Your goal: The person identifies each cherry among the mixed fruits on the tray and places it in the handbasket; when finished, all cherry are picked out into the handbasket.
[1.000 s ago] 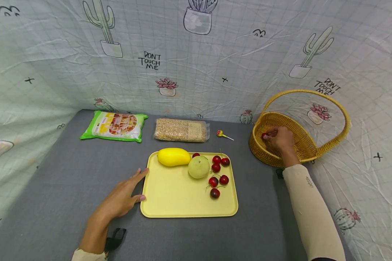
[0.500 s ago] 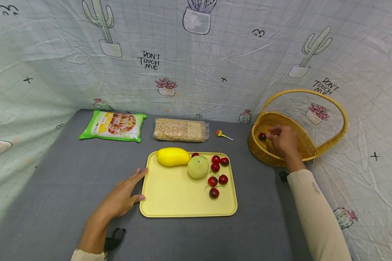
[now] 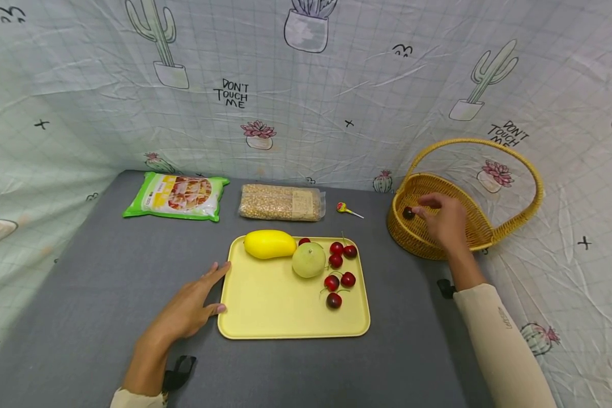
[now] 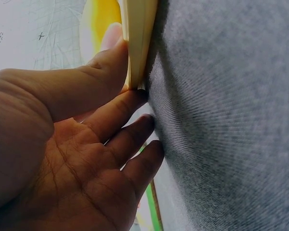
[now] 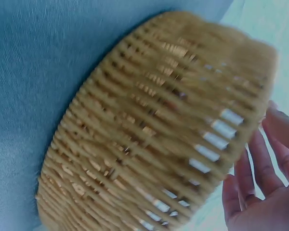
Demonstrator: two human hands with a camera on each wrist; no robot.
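Observation:
A yellow tray holds a yellow mango, a round pale green fruit and several red cherries. My left hand rests at the tray's left edge, thumb and forefinger spread along the rim; the left wrist view has the thumb touching the tray's side. Inside the wicker basket on the right lies a dark cherry. Just right of that cherry is my right hand, thumb and forefinger parted. Its fingers show loosely bent beyond the basket wall in the right wrist view.
Along the back of the grey table lie a green-edged food bag, a clear pack of grains and a lollipop. The basket's tall handle arches above its opening. A patterned cloth hangs behind.
My right hand has let go of the cherry inside the basket and drawn slightly to the right, its thumb and forefinger parting. The left hand keeps its place at the tray.

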